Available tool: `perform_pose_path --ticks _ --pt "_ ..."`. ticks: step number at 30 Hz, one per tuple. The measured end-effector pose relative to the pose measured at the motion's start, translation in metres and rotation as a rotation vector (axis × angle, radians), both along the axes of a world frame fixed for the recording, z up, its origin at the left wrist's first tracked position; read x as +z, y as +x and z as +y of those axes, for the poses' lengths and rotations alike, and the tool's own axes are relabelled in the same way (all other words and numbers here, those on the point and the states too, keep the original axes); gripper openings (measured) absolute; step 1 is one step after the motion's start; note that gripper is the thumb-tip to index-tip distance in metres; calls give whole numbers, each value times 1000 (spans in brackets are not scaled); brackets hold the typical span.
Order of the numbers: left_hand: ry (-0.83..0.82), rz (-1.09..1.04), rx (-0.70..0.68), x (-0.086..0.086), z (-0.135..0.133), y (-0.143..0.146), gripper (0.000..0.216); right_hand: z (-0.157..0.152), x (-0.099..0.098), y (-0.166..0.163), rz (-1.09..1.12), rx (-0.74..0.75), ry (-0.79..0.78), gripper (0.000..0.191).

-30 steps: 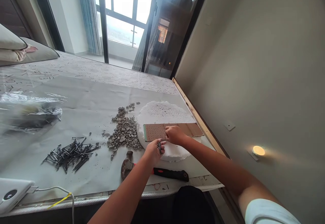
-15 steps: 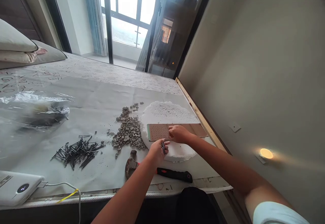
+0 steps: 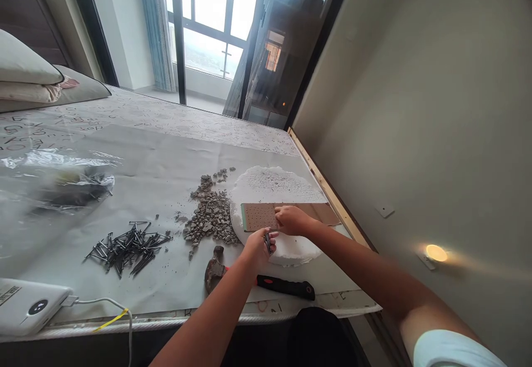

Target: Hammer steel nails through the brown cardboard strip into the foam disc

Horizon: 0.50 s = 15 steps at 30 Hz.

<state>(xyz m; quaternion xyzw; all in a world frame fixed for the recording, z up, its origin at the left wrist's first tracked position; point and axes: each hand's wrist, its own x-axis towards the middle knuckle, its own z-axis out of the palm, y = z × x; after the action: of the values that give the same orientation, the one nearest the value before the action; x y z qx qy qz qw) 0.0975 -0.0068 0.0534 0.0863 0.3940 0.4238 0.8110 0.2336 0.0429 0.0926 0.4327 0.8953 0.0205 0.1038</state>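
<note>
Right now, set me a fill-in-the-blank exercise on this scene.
1. The right hand is over the perforated ____ board.
2. The board lies on a round ____ slab.
3. The hammer is partly hidden behind the ____ forearm.
4. Gray rubble lies to the ____ of the nail pile.
Missing words: brown, white, left, right.

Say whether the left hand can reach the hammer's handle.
Probably yes: the hammer's handle lies mostly uncovered near the left hand, though the nails it seems to hold could hinder gripping.

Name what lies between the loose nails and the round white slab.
A heap of gray stones lies between the nails and the white slab, in the head view.
</note>
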Motion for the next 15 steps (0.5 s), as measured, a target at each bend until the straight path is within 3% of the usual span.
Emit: perform_pose_path --ticks 10,15 --pt "-13 -17 3 -2 1 0 3 5 1 11 162 -49 -10 9" --pt "-9 -9 -9 -3 4 1 3 12 20 19 244 -103 16 13"
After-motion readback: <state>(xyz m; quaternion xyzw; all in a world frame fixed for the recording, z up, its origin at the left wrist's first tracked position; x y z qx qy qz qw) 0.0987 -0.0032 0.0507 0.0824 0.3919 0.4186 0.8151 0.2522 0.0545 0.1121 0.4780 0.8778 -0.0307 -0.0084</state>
